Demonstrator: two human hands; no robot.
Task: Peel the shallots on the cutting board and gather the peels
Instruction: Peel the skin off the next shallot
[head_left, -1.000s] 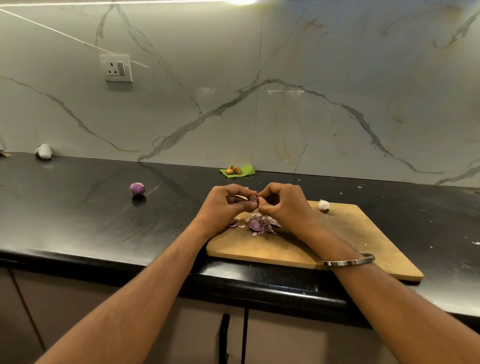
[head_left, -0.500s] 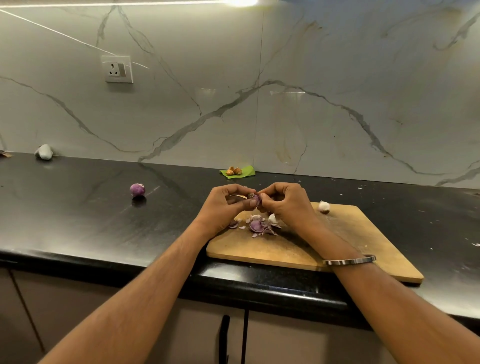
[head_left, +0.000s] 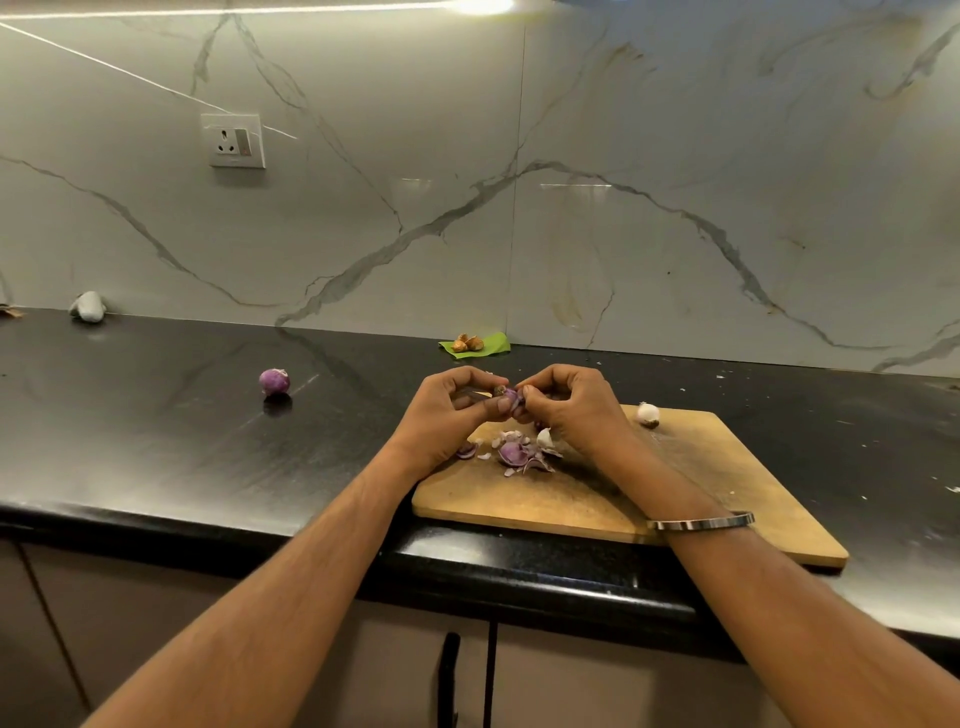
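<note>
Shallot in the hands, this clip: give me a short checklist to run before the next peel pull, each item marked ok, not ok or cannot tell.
1. Shallot held by both hands: ok, the left hand and right hand pinch it between their fingertips.
2. Held above the cutting board, so that peels drop onto it: ok.
3. Peels gathered in one pile: not ok, they lie loosely scattered on the board below the hands.
4. All skin off this shallot: cannot tell, fingers cover most of it.
5. Other shallots on the board: not ok, a purple shallot sits on the black counter left of the board.
</note>
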